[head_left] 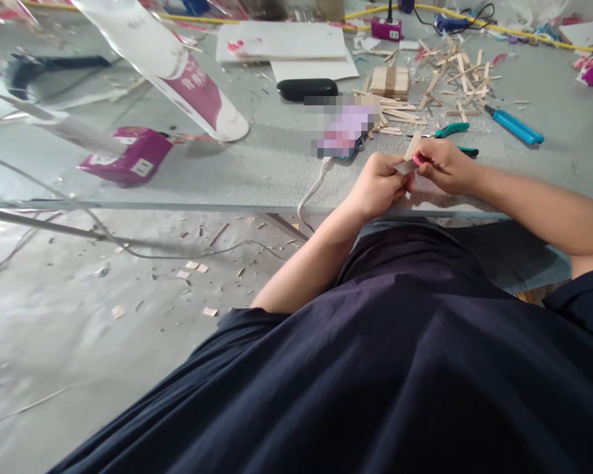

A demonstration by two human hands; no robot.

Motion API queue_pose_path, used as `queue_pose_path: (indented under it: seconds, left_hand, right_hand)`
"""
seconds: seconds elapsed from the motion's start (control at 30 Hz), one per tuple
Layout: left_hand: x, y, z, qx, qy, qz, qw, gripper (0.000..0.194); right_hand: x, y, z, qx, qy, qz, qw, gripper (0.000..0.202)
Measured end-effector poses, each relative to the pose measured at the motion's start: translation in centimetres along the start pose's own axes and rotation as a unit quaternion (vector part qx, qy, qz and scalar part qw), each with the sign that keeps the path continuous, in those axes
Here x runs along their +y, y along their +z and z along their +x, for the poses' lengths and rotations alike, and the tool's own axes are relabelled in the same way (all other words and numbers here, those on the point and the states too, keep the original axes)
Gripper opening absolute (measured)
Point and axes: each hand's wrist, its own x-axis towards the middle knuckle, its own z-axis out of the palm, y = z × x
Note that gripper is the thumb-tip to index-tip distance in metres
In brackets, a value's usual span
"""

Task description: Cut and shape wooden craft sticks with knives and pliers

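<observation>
Both hands meet over the table's front edge, right of the middle. My left hand (375,185) has its fingers closed on a pale flat piece (404,167), thin and partly hidden by the fingers. In my right hand (446,166), a wooden stick (414,145) points up and away, and a small pink item (418,160) shows at the fingertips. Just beyond the right hand lie pliers with green handles (452,130). Loose wooden sticks (400,113) and a bundled stack of sticks (390,82) are farther back.
A phone (348,128) with a white cable (315,187) lies left of the hands. Behind it is a black case (307,89). A blue cutter (516,126) is at the right. Purple power blocks (141,158) and a white-and-maroon package (192,92) stand left on the glass table (261,178).
</observation>
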Motion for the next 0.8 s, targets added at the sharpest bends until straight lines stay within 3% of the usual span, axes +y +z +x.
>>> queue_pose_path:
  seconds: [0.23,0.6,0.8]
  left_hand:
    - [0.4,-0.1,-0.3,-0.006,-0.002,0.000,1.000,0.036]
    - [1.1,0.0,-0.4,-0.034,0.004,-0.008,0.999,0.047]
    - [0.5,-0.2,-0.3,-0.016,0.010,-0.013,1.000,0.044]
  right_hand:
    - [0.3,0.0,0.2,0.010,0.011,0.011,1.000,0.079]
    - [0.0,-0.4,0.5,-0.011,-0.030,0.035,0.999,0.068]
    - [0.3,-0.4,0.5,0.018,-0.041,-0.014,0.999,0.066]
